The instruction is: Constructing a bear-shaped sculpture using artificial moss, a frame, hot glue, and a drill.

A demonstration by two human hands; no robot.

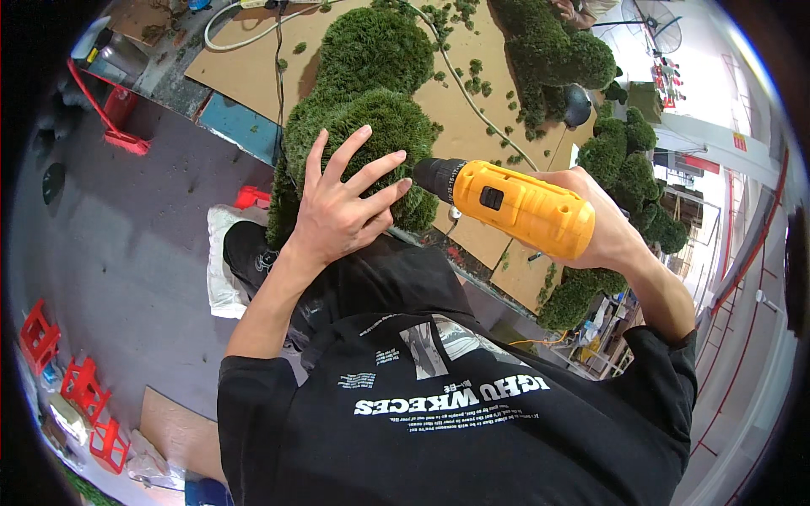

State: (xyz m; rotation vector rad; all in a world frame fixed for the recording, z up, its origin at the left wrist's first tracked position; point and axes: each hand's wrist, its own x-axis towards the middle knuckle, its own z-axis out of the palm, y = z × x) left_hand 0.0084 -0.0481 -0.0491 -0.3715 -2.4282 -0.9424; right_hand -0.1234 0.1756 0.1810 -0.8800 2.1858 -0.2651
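A shaggy green artificial-grass shape [371,51] made of rounded lobes rests over the near edge of the work table. My left hand [342,202] lies with fingers spread on its nearest lobe. In my right hand [591,211] is a yellow cordless drill [523,207], its black chuck pointing left at the grass close to my left fingertips. Whether a bit touches the grass is hidden. The drill's handle is mostly out of sight beneath its body.
Brown board [472,110] covers the table, scattered with small green tufts and crossed by a pale cable [485,118]. More grass shapes [557,55] stand at the right, where another person's hand [574,13] shows. Red stools [84,392] sit on the grey floor at left.
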